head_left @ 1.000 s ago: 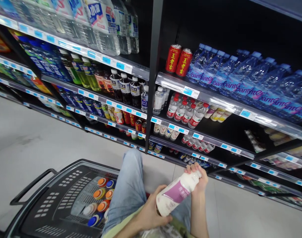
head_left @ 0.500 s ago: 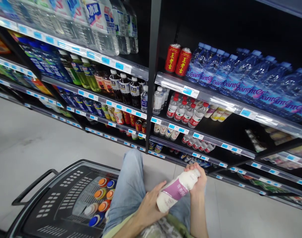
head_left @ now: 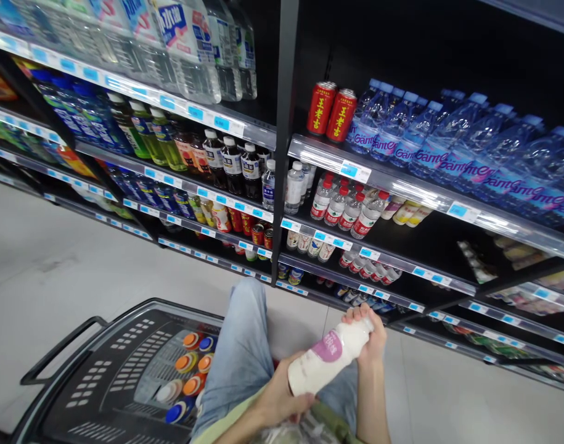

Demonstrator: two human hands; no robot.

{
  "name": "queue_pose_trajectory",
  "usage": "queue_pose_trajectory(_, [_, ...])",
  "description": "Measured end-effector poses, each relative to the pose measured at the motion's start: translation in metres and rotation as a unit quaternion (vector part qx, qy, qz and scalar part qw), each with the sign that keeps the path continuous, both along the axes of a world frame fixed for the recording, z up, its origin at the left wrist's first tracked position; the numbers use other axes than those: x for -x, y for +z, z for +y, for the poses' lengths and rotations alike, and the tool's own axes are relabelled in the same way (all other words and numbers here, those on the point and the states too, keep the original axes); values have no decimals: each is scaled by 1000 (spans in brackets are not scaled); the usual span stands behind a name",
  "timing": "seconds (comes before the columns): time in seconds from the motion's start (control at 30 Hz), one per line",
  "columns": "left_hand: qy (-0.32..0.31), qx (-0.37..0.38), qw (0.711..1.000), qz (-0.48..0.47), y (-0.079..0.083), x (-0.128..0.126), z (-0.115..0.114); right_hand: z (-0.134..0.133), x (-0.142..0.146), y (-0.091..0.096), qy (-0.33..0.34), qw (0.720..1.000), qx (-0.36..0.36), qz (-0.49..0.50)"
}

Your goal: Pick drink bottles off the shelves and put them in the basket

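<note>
A white bottle [head_left: 325, 359] with a purple oval on its label lies slanted across my lap, its neck toward the upper right. My left hand [head_left: 282, 391] is wrapped round its base end from below. Around the neck and cap end my right hand [head_left: 368, 336] is closed, so the cap is mostly hidden. To the left, a black cart or basket [head_left: 97, 394] holds several bottles with orange, blue and white caps [head_left: 187, 362].
Drink shelves [head_left: 383, 172] run across the view. They hold red cans [head_left: 322, 108], large blue-tinted water bottles [head_left: 448, 135], red-capped water bottles [head_left: 349, 213] and big clear jugs [head_left: 189, 55]. Below them is the pale tiled floor [head_left: 171, 271].
The bottle has turned about its long axis: the label's purple patch now shows as an oval nearer the neck. My left hand's fingers have shifted round the base.
</note>
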State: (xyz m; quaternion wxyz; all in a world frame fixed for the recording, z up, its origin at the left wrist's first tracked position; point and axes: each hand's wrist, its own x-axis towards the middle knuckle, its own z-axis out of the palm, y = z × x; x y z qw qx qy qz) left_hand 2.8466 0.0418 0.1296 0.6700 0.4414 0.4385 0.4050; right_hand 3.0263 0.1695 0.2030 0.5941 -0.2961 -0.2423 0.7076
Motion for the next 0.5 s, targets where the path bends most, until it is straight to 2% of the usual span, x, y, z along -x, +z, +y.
queue_pose_trajectory(0.07, [-30,23,993,-113,-2,-1,0,0,0,0,5,1000,0,-3])
queue_pose_trajectory(0.17, [-20,38,982,-182,-10,-1,1,0,2,0,8,1000,-2,-12])
queue_pose_trajectory(0.33, [-53,141,965,-216,-27,1,2,-2,6,2,-3,1000,-6,-23])
queue_pose_trajectory(0.5, [-52,166,955,-241,-29,2,1,-2,10,6,-12,1000,18,-8])
